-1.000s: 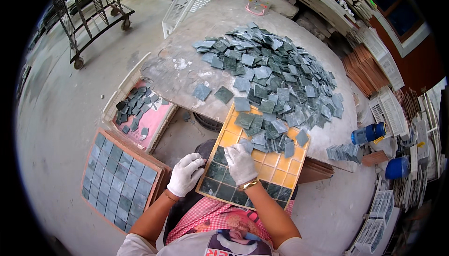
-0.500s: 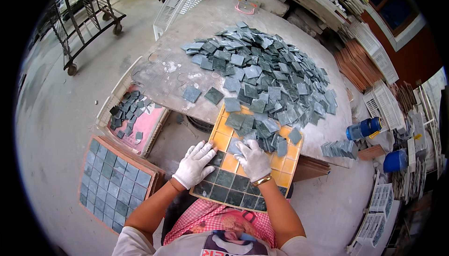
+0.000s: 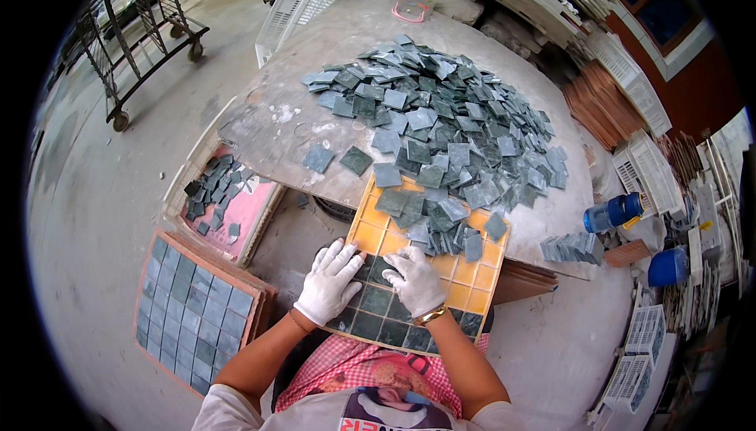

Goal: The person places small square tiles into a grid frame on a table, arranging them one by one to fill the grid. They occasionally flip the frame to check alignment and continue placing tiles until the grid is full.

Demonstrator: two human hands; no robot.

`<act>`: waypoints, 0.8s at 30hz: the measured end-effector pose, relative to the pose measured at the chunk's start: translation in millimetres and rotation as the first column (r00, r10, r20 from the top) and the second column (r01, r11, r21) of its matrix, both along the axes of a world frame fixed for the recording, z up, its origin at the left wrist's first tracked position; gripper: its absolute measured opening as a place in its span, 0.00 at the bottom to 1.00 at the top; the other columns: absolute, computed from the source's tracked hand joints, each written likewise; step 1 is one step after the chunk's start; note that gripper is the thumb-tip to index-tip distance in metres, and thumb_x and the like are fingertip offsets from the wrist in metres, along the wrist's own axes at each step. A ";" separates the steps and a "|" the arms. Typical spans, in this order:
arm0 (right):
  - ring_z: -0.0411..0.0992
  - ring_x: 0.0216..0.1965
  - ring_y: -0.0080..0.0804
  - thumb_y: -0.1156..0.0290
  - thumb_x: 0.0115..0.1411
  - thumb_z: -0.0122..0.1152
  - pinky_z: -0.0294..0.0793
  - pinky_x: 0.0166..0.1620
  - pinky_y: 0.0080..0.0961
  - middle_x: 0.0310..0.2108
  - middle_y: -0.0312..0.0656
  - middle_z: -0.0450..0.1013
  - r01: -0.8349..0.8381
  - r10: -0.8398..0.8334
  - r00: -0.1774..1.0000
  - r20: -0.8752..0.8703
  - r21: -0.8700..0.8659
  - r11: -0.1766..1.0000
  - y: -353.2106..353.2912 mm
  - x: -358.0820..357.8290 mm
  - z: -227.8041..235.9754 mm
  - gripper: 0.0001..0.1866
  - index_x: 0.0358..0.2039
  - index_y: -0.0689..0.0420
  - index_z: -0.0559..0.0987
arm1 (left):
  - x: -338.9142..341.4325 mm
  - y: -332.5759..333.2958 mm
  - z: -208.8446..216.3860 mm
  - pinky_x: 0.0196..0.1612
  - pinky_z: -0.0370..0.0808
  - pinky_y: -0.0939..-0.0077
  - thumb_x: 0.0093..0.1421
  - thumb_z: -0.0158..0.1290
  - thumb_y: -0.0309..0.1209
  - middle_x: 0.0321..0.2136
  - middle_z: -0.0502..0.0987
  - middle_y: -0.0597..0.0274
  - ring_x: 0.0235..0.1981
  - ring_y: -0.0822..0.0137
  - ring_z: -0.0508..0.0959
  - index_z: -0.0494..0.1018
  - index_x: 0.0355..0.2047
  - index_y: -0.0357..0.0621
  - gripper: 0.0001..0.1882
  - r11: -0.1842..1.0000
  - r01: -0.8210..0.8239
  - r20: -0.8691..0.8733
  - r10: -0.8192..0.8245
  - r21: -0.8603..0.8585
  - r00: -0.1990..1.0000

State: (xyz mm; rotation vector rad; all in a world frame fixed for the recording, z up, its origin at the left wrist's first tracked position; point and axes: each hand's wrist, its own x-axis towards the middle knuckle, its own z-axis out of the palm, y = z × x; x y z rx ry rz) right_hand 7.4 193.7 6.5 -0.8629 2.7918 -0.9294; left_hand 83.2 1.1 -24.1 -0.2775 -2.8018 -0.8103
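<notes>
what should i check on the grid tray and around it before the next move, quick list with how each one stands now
1. Tray steadied: ok, the left hand lies at the left edge of the yellow grid tray.
2. Dark tiles in the near cells: cannot tell in full, the right arm hides some.
3. Tile under the right hand flush: cannot tell, the fingers cover it.
4. Far cells clear: not ok, loose tiles lie piled over several.
5. Spare tiles near: ok, a large heap sits on the table just beyond.
</notes>
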 end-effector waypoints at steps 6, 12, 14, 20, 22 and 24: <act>0.73 0.42 0.39 0.65 0.50 0.64 0.73 0.44 0.32 0.44 0.42 0.70 -0.059 0.055 0.998 0.034 0.108 0.992 0.2 -12.4 15.1 0.20 0.45 0.55 0.76 | -56.5 -1.9 18.0 0.61 0.58 0.58 0.48 0.59 0.32 0.55 0.66 0.55 0.60 0.52 0.62 0.67 0.52 0.45 0.29 1.000 -0.003 -0.185 -0.001 -0.021 0.983; 0.68 0.53 0.43 0.59 0.48 0.67 0.71 0.52 0.34 0.57 0.44 0.62 0.097 -0.065 0.992 -0.108 0.329 0.939 -18.0 -84.9 52.5 0.36 0.56 0.55 0.66 | -138.9 -17.0 38.8 0.53 0.68 0.63 0.46 0.60 0.31 0.52 0.68 0.55 0.51 0.53 0.70 0.66 0.54 0.46 0.32 0.956 0.285 0.020 -0.284 -0.067 0.959; 0.67 0.54 0.44 0.56 0.47 0.68 0.70 0.53 0.36 0.57 0.45 0.61 0.026 -0.050 0.998 0.045 0.428 0.903 -22.5 -106.4 66.2 0.39 0.58 0.54 0.64 | -150.7 -16.8 43.7 0.51 0.70 0.63 0.44 0.61 0.31 0.53 0.68 0.55 0.49 0.51 0.71 0.66 0.55 0.48 0.34 0.951 0.305 0.141 -0.295 -0.052 0.945; 0.69 0.51 0.49 0.56 0.46 0.70 0.71 0.51 0.38 0.50 0.52 0.63 0.036 -0.156 0.971 0.182 0.535 0.844 -38.7 -115.7 80.3 0.35 0.51 0.60 0.68 | -144.7 -11.2 37.6 0.47 0.71 0.62 0.41 0.63 0.28 0.43 0.70 0.53 0.44 0.49 0.72 0.67 0.48 0.44 0.31 0.988 0.152 0.066 -0.151 -0.010 0.986; 0.69 0.50 0.49 0.56 0.46 0.69 0.71 0.51 0.38 0.51 0.52 0.63 0.066 -0.191 0.966 0.176 0.544 0.837 -37.9 -116.8 78.3 0.34 0.50 0.60 0.70 | -130.1 -4.8 38.1 0.47 0.72 0.62 0.40 0.64 0.28 0.42 0.70 0.52 0.43 0.49 0.72 0.67 0.47 0.43 0.31 0.996 0.068 -0.026 -0.067 0.056 0.997; 0.72 0.46 0.48 0.54 0.45 0.69 0.73 0.47 0.37 0.45 0.50 0.69 0.137 -0.187 0.981 0.052 0.497 0.857 -29.3 -110.5 79.0 0.33 0.48 0.59 0.72 | -101.7 5.1 46.9 0.46 0.72 0.63 0.40 0.64 0.29 0.42 0.70 0.51 0.43 0.50 0.73 0.66 0.46 0.41 0.31 0.987 -0.040 -0.099 0.056 0.158 0.994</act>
